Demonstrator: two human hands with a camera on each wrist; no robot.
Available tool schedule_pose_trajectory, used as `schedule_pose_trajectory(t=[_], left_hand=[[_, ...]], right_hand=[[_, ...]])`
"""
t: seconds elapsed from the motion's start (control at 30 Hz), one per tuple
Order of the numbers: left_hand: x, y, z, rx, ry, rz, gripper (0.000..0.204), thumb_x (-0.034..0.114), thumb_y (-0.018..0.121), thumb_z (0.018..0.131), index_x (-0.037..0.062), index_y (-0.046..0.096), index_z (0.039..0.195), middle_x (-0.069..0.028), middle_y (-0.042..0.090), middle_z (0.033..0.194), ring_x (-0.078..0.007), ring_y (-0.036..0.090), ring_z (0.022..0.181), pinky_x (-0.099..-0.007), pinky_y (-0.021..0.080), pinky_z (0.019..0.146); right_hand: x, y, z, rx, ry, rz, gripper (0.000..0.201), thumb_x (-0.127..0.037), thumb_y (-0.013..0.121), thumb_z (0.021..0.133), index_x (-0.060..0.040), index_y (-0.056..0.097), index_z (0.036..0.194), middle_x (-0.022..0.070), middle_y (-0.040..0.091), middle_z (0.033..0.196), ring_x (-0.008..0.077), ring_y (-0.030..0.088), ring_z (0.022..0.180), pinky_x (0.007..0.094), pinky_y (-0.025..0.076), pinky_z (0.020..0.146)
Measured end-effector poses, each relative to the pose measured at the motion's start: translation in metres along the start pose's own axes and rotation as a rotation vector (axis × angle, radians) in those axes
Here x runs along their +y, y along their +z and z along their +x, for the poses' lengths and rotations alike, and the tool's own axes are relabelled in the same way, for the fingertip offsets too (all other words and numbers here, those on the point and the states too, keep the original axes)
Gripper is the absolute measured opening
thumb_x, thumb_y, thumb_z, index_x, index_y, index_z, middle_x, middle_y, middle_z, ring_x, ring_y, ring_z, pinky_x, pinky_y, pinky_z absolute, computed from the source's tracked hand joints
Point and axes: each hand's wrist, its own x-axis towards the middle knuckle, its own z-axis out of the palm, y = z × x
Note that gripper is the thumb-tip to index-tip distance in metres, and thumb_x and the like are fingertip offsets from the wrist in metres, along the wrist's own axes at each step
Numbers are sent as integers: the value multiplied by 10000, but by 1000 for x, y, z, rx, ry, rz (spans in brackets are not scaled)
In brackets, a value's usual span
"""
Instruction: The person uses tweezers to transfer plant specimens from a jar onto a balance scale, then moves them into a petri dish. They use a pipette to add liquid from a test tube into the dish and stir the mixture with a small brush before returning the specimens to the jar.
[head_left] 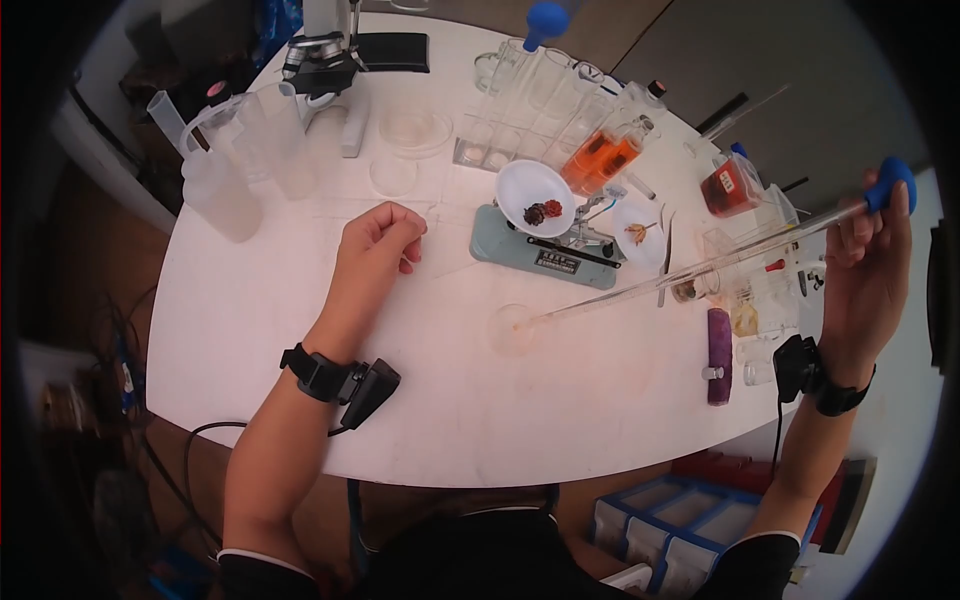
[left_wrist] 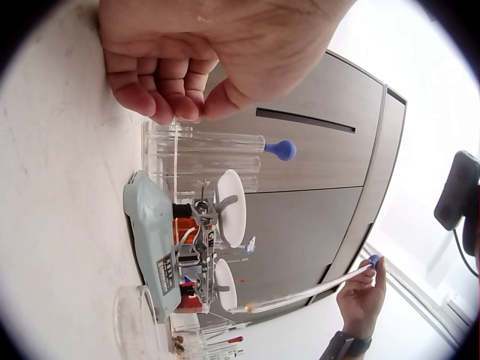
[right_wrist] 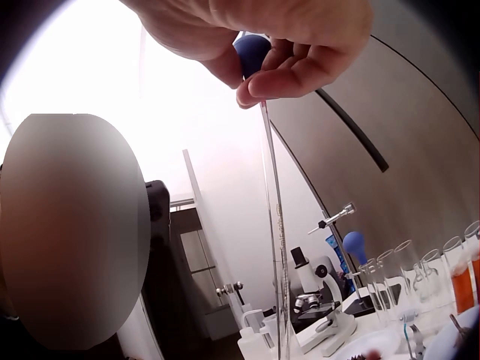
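Observation:
My right hand [head_left: 868,275] grips the blue rubber bulb [right_wrist: 253,54] of a long glass pipette [head_left: 700,268], raised at the right. The pipette slants down to the left, its tip over a small clear petri dish [head_left: 500,345] with an orange tint near the tip. My left hand [head_left: 372,255] is over the middle of the table, its fingers loosely curled and thumb near the fingertips; nothing shows in it. Beyond the dish stands a grey-green balance [head_left: 490,243]. Its left white pan [head_left: 512,190] bears dark and red bits, its right pan [head_left: 628,222] dry yellowish-brown bits.
A rack [head_left: 470,152] of glass tubes, one topped by another blue bulb [head_left: 547,20], stands behind the balance beside bottles of orange liquid [head_left: 597,160]. Plastic bottles [head_left: 222,195] and a microscope [head_left: 325,70] are at the left back. A purple object [head_left: 719,350] and small glassware lie right.

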Motion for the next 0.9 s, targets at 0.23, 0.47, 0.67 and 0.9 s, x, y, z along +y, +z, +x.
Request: schedule_pose_trajectory(t=[0.23,0.47,0.67,0.9], left_hand=[[-4,-1,1,-2,23,-36,137,169,562,906,59,607,839,17,566,724,-63,520,667,-228,416,632],[-4,0,0,3,18,-26,144,170,564,917,66,590,822,11,554,709,-76,516,654,-234,417,621],[-4,-2,0,17,24,-31,139,155,563,911,57,602,820,7,565,702,-80,526,641,-233,421,606],[-8,-4,2,2,33,-23,144,164,562,918,73,600,813,17,566,715,-68,539,649,-221,425,602]], right_hand=[[-9,-52,-17,164,-74,154,293,-256,480,1038,17,522,1138,-19,480,721,35,415,619,173,362,540],[-38,-101,23,301,-204,102,214,-210,548,1009,-22,618,1083,-5,625,788,29,536,659,152,431,591],[-39,-92,68,403,-216,-72,252,-316,676,931,-64,656,922,-13,645,739,23,564,633,156,452,584],[-24,-69,98,454,-209,-243,266,-329,711,897,-73,645,877,-10,642,722,30,564,603,157,457,564]])
